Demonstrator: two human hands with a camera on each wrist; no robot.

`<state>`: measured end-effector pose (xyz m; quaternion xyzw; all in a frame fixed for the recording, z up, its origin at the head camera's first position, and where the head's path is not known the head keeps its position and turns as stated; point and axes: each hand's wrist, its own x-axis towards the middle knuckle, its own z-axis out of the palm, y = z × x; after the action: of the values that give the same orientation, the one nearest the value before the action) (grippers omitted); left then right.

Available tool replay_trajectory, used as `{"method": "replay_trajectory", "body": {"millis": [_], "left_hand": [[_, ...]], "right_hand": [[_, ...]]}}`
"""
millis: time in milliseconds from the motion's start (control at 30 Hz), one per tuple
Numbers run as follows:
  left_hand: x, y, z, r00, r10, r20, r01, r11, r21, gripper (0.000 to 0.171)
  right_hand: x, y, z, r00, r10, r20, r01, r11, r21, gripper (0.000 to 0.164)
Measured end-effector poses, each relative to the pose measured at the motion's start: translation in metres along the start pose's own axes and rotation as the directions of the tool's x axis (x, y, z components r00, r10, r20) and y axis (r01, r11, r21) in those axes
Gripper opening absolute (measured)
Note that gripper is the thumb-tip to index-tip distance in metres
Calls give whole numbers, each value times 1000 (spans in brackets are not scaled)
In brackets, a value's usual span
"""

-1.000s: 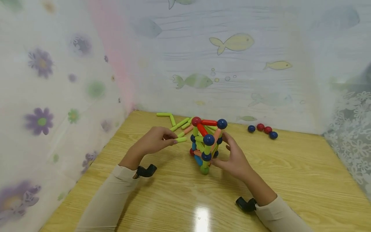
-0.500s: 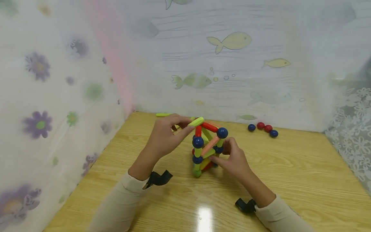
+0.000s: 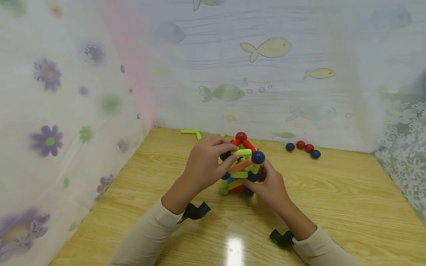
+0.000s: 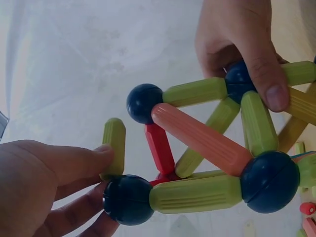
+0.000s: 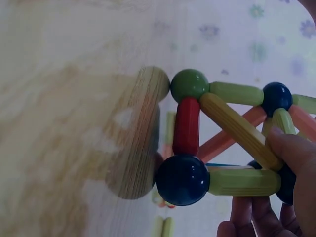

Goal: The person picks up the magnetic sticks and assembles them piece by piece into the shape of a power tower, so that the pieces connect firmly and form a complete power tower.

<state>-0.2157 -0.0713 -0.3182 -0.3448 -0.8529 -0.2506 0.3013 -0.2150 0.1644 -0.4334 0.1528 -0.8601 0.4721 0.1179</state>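
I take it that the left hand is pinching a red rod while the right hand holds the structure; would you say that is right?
Not quite: the rod pinched by the left hand is yellow-green, not red, as the left wrist view shows. The right hand does hold the structure.

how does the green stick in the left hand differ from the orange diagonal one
Color: the green stick is yellow-green, the orange stick salmon. Length: the green stick looks shorter than the orange stick. Ends: the green stick has one end free, while the orange stick spans two blue balls. Both are straight.
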Motion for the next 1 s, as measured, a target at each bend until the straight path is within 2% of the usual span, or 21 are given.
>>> {"method": "replay_trajectory", "body": {"millis": [233,500,867,1000], "left_hand": [[-2,1,2,998,49,28,-51,992,112,16],[-2,3,6,992,106,64,-117,970,213,16],[-2,4,11,995,102,23,-104,974,202,16],[-1,-1,9,996,82,26,-85,984,154,20]], "right_hand": [[-1,-4,-1,999,35,2,-35,999,-19,61],[-1,-3,-1,998,57,7,-56,998,-35,61],[-2,-2,-2,997,70,10,-70,997,-43,58],[-2,-2,-2,998,54,13,-54,998,-24,57]]}}
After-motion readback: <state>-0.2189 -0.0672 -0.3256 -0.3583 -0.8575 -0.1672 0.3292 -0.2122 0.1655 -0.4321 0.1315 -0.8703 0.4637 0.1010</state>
